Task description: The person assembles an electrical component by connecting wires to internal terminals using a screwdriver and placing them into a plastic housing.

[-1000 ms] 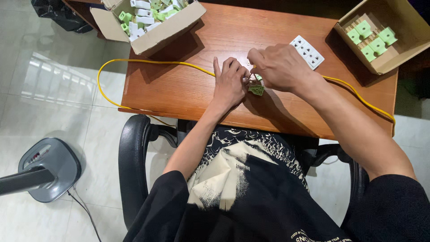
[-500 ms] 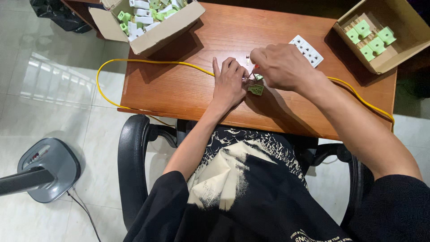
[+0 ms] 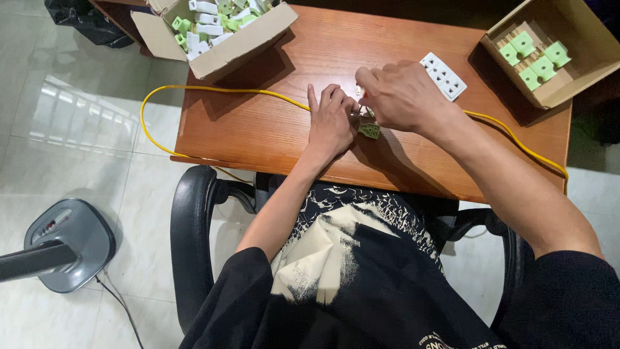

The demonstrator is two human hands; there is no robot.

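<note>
My left hand [image 3: 332, 123] rests on the wooden table [image 3: 258, 129], its fingers pinching a small green plastic part [image 3: 370, 130]. My right hand [image 3: 400, 97] is curled over the same part from the right, holding something small with a red tip against it; what it is stays hidden. The two hands touch at the part. A yellow cable [image 3: 213, 90] runs across the table under both hands.
A white power strip [image 3: 444, 76] lies behind my right hand. An open carton [image 3: 226, 58] of white and green parts sits at the back left, another box [image 3: 568, 84] with green pieces at the back right. A black chair arm [image 3: 190, 226] and a fan base [image 3: 64, 242] are below.
My right hand has shifted slightly up and left over the part. The left hand and the green part stay in place.
</note>
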